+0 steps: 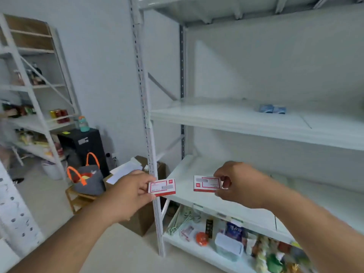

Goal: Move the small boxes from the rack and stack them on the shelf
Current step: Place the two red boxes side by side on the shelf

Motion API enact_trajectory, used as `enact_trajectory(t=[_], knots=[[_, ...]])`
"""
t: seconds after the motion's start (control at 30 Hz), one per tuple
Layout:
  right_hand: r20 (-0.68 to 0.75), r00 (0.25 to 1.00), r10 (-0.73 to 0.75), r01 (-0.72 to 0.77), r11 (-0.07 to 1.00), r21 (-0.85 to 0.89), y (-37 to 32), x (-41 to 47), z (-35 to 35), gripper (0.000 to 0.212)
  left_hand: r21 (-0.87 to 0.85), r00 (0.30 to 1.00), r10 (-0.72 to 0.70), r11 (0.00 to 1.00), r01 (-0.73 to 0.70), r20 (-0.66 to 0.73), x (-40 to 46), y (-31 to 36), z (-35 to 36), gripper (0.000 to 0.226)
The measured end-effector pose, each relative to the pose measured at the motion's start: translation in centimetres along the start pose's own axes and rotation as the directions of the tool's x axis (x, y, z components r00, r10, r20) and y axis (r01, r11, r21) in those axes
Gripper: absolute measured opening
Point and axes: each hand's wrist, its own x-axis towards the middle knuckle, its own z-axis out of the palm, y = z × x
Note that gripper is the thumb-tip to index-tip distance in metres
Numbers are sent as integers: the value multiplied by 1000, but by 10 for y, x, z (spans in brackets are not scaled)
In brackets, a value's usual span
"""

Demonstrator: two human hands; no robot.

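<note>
My left hand pinches a small white box with red trim, held in the air in front of the shelf unit's white upright post. My right hand grips a second small red-and-white box by its right end, just above the front of the lower white shelf. The two boxes are apart, side by side at the same height. On the shelf above, two small blue boxes sit toward the back right.
The bottom shelf holds several mixed items, including a clear tub. A grey bag with orange handles rests on a wooden stool at the left, beside cardboard boxes. A white rack with jars stands at far left.
</note>
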Motion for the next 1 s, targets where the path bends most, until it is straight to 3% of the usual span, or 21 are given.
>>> enact_trajectory(t=[0.4,0.7,1.0], knots=[[-125,967,223,-222,975,27,58,95,-74,23,134,965,234,959,-249,114,182,42,-49,32],[-153,923,353,-350,935,52,93,184,-101,21,133,954,277,947,-291,111,306,33,-82,34],[-182,911,369,-373,928,11,154,250,-124,23,150,949,291,940,-308,124,414,47,-72,32]])
